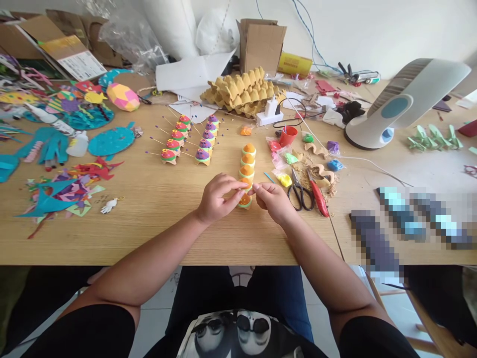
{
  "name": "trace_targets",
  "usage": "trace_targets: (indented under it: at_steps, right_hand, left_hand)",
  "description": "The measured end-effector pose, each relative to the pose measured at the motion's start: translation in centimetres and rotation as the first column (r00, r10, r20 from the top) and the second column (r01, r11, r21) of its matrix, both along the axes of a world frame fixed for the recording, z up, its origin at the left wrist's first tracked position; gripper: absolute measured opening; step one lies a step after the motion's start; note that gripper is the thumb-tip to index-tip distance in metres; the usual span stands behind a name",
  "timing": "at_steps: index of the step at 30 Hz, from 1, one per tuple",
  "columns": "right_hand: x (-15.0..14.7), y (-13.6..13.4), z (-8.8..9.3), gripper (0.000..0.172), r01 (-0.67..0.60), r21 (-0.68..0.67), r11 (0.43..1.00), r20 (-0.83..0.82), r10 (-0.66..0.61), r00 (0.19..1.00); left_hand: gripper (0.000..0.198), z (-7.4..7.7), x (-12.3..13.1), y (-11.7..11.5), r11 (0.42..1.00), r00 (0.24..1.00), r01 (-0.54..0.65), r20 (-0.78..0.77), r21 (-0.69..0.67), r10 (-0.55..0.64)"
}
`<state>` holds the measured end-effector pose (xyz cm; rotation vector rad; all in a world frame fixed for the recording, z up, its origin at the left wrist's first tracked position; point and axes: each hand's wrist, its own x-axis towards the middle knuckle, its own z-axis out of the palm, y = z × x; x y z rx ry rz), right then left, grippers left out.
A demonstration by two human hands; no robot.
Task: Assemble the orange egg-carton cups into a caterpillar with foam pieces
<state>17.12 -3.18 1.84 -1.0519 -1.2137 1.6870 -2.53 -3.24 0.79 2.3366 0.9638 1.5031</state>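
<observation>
In front of me stands a row of egg-carton cups (247, 171) covered with orange and pale green clay. My left hand (220, 199) is over its near end from the left, thumb and forefinger pinched together. From the right, my right hand (274, 201) is closed, its thumb and forefinger pinched close to the left fingertips. Whatever is between the fingers is too small to make out. Part of the row is hidden behind the fingers. Beyond my left hand are a red decorated egg-carton row (169, 156) and a purple one (202, 155), with pins sticking out sideways.
Black-handled scissors (296, 195), a red utility knife (318, 193) and yellow clay (284, 179) lie right. A red cup (288, 135), egg trays (242, 92) and a white lamp-like device (395, 107) stand farther back. Paper scraps (70, 189) cover the left side. Blurred objects lie right.
</observation>
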Motion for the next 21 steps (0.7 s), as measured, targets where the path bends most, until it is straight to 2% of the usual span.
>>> trace_targets:
  at_steps: [4,7,14,21]
  right_hand:
    - [-0.09,-0.15,0.00,0.056,0.015,0.046,0.999,0.066,-0.018,0.998]
    - [-0.19,-0.26,0.15,0.057,0.035,0.129,0.991,0.135,-0.052,0.989]
    - [-0.27,-0.10,0.19,0.052,-0.004,0.280,0.960,0.196,-0.053,0.979]
    - [-0.27,-0.10,0.40,0.052,-0.001,0.298,0.955,0.239,-0.073,0.968]
  left_hand:
    - [0.013,0.01,0.01,0.08,1.000,1.000,0.007,-0.011,-0.010,-0.008]
    - [0.013,-0.12,0.03,0.24,1.000,0.999,0.004,-0.033,-0.014,-0.005]
    - [0.008,-0.48,0.16,0.56,1.000,0.999,0.003,-0.049,0.023,-0.002]
    - [0.008,-0.54,0.19,0.54,0.999,0.998,-0.029,-0.052,0.035,0.030]
